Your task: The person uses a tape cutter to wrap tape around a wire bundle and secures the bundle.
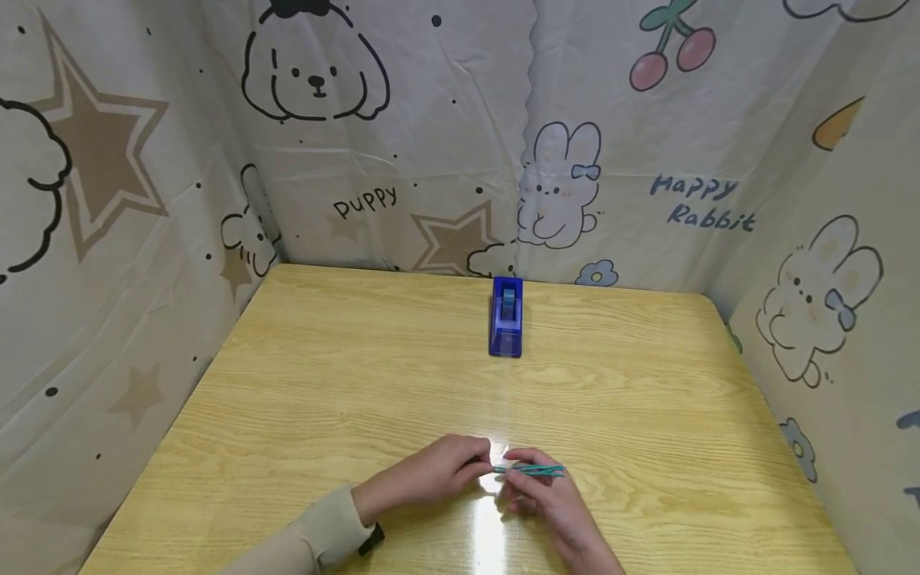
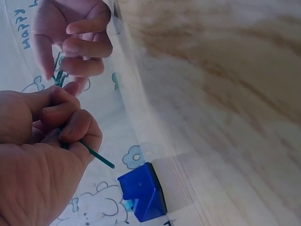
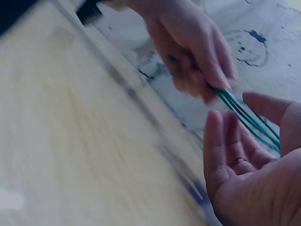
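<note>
A bundle of thin green strands (image 1: 544, 470) stretches between the two hands, low above the front of the table. My left hand (image 1: 454, 469) pinches one end of the bundle in curled fingers. In the left wrist view, a single green strand end (image 2: 99, 157) pokes out below that fist. My right hand (image 1: 549, 501) lies around the other end; the right wrist view shows its thumb and fingers parted, with the strands (image 3: 252, 123) passing between them toward the palm. Whether the right fingers touch the strands is hard to tell.
A blue tape dispenser (image 1: 506, 339) stands near the back edge of the wooden table (image 1: 359, 351). Printed cloth (image 1: 446, 104) hangs behind the table and along both sides. A small black object (image 1: 371, 540) sits at the left sleeve's cuff.
</note>
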Tool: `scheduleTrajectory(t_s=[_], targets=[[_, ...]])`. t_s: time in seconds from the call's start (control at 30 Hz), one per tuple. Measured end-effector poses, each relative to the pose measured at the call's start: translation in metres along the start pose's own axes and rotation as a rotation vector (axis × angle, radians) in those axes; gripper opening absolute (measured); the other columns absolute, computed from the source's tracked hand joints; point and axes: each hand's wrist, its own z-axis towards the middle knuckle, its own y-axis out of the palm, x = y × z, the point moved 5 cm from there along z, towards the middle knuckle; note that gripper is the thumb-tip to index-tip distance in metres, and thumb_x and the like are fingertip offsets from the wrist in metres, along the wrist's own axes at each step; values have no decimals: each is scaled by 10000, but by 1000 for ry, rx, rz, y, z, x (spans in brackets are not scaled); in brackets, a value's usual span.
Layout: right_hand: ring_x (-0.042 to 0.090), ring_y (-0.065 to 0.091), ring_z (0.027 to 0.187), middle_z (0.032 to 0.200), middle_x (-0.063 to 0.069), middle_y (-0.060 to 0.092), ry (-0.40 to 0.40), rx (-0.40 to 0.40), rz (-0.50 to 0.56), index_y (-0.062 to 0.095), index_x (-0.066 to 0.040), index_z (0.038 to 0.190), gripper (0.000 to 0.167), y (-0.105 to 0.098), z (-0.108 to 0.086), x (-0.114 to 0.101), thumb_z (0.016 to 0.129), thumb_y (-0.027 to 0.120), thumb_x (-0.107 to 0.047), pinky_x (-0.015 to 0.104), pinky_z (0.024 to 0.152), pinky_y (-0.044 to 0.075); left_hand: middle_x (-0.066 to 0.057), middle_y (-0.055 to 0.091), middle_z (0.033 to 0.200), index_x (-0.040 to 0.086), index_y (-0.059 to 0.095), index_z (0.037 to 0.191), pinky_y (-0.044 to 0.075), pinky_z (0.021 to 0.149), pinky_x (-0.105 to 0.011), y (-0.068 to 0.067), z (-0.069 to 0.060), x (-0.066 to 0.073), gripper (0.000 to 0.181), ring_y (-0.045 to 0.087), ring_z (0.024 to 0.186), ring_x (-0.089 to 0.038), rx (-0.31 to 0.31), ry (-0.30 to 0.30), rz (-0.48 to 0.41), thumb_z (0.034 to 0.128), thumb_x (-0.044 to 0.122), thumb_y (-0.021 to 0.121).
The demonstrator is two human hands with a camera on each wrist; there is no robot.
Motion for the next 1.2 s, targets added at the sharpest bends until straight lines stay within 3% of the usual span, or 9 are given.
scheduleTrajectory(t_s=[0.13,0.27,0.37,0.47,0.63,0.83,1.2], targets=[[152,703,1034,1150,78,676,-68,30,-92,529,31,1416,457,-22,-3,-17,1002,671,-103,346,877,598,118,429,702,53,619,904,325,587,-146,-1,1,-1,222,359,609,25,-1,1,-5,1080,174,559],[148,694,1063,1191,205,689,-162,5,-309,569,92,1349,416,-30,0,-37,1007,673,-122,282,907,569,109,442,706,65,613,895,333,594,-150,-1,0,-2,214,363,612,26,-3,13,-2,1080,159,558],[162,685,1030,1167,201,707,-170,-123,-494,653,54,1256,348,-25,6,-45,1008,688,-187,267,897,540,111,448,713,55,620,906,331,597,-144,0,0,-2,216,357,611,26,-3,15,-2,1081,162,555],[199,692,970,1092,185,727,-149,-251,-582,700,17,1185,301,-18,13,-46,992,714,-213,282,840,548,116,454,727,49,623,917,334,594,-138,1,0,-1,212,356,614,32,1,25,4,1081,164,555],[258,735,837,1006,284,731,-116,-335,-529,713,45,1108,241,-10,18,-41,961,742,-143,348,727,614,119,461,738,56,619,907,339,593,-132,2,0,-1,201,366,629,41,11,48,23,1074,154,568],[246,757,797,996,336,718,-110,-324,-445,701,89,1075,228,-8,20,-34,957,739,-103,398,725,633,106,494,751,47,625,912,345,617,-129,3,1,0,214,382,645,37,12,37,32,1078,166,561],[141,732,728,905,189,760,-195,-248,-450,748,50,986,184,-8,19,-31,895,810,-98,312,662,612,126,482,752,67,624,911,350,627,-135,3,1,1,215,382,646,36,18,25,18,1080,182,559]])
